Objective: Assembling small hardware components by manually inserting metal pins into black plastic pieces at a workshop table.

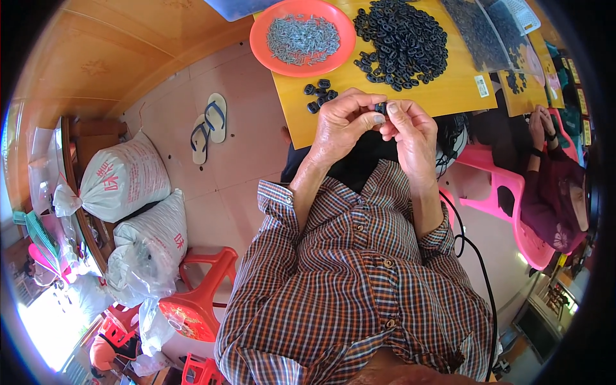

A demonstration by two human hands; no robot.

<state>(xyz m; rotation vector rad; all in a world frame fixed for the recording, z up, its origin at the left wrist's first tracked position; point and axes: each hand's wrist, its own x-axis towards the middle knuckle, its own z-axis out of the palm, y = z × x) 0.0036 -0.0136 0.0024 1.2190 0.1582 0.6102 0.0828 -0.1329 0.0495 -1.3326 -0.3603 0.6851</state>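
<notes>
Between my two hands, just over the near edge of the yellow table (292,99), is a small black plastic part (380,108). My left hand (346,122) pinches it from the left, thumb and forefinger closed on it. From the right, the thumb and fingers of my right hand (410,125) close on the same part. A small group of similar black parts (319,95) lies left of my hands. Beyond them, a red-orange plate (258,40) carries many small silvery screws (303,40). A big heap of black oval parts (407,45) lies to its right.
At the table's right stands a clear bin (471,32) with dark parts. A person (552,186) sits on a pink chair (500,186) at the right. White sacks (128,173), flip-flops (218,119) and a red stool (205,282) are on the left. A black cable (484,269) hangs beside me.
</notes>
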